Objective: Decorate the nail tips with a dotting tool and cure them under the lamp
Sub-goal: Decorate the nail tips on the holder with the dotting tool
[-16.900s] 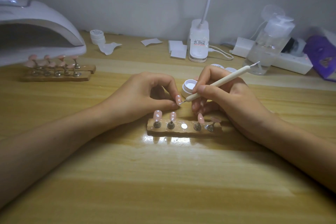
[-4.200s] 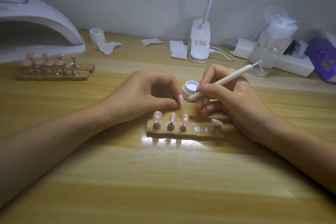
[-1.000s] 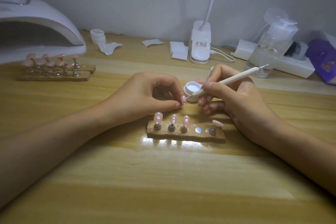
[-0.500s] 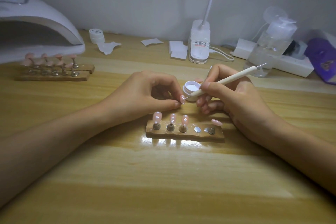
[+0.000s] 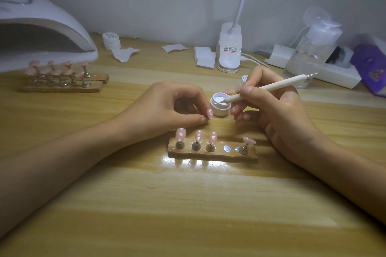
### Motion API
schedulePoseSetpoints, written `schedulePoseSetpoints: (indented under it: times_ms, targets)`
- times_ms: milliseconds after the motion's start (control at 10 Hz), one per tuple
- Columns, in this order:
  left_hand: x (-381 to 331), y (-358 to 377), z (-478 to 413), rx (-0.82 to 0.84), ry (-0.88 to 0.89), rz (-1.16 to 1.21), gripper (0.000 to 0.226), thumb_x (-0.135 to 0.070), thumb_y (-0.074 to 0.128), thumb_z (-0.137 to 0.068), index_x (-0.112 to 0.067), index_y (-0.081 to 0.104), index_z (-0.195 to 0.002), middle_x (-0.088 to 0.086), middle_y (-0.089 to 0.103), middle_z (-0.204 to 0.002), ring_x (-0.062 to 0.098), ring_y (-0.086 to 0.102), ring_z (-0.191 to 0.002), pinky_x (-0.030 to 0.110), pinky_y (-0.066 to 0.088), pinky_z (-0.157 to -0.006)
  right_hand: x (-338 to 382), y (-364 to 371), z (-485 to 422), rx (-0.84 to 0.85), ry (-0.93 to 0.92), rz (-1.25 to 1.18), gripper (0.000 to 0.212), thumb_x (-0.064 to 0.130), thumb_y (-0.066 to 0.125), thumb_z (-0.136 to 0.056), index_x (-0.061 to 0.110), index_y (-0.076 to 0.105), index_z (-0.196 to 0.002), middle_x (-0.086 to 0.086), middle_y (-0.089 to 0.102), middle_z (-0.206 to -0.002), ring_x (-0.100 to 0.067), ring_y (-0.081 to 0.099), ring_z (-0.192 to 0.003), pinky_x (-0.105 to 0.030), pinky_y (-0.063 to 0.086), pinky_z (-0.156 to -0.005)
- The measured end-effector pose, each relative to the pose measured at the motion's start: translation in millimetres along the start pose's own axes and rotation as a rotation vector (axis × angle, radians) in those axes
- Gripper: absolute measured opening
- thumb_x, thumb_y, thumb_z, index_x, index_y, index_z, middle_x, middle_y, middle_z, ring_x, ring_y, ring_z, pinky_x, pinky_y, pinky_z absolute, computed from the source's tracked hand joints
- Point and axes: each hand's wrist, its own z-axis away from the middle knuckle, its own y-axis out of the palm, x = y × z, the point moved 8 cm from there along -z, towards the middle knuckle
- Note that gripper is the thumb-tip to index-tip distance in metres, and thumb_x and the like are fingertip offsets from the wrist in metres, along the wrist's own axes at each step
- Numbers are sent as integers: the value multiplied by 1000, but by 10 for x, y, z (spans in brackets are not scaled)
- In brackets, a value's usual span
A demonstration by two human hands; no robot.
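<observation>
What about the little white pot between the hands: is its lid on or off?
Off. The pot is open on top, white stuff shows inside, and the tool tip dips into it.

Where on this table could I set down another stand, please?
Free: the table in front of the nail holder, between the forearms; between the left hand and the far stands. Crowded: the back edge, jar to pump bottle.
</observation>
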Motion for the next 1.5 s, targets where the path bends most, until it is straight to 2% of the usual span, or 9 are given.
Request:
schedulePoseSetpoints:
  times_ms: [200,1200,1500]
  targets:
    - [4,9,-5,4,-4,18,17,-6,77,-81,-23,72,-81,-14,73,-80,0,70,-78,10,49,-75,10,-4,-1,2,-14,-6,21,14,59,-87,23,57,-68,-8,66,-67,-16,62,-60,-23,51,-53]
    - [2,1,-2,2,-10,8,11,-6,76,-82,-16,73,-83,-8,75,-83,8,72,-82,20,55,-81,-107,2,-5,25,73,75,19,7,59,-93,12,54,-75,-8,68,-67,-14,63,-60,-23,54,-56]
    - [5,8,0,8,-14,27,14,-5,76,-81,-18,73,-83,-10,75,-83,5,72,-81,13,52,-78,-53,-5,-3,14,39,19,19,16,63,-86,22,59,-69,-16,67,-74,-16,64,-62,-25,54,-55]
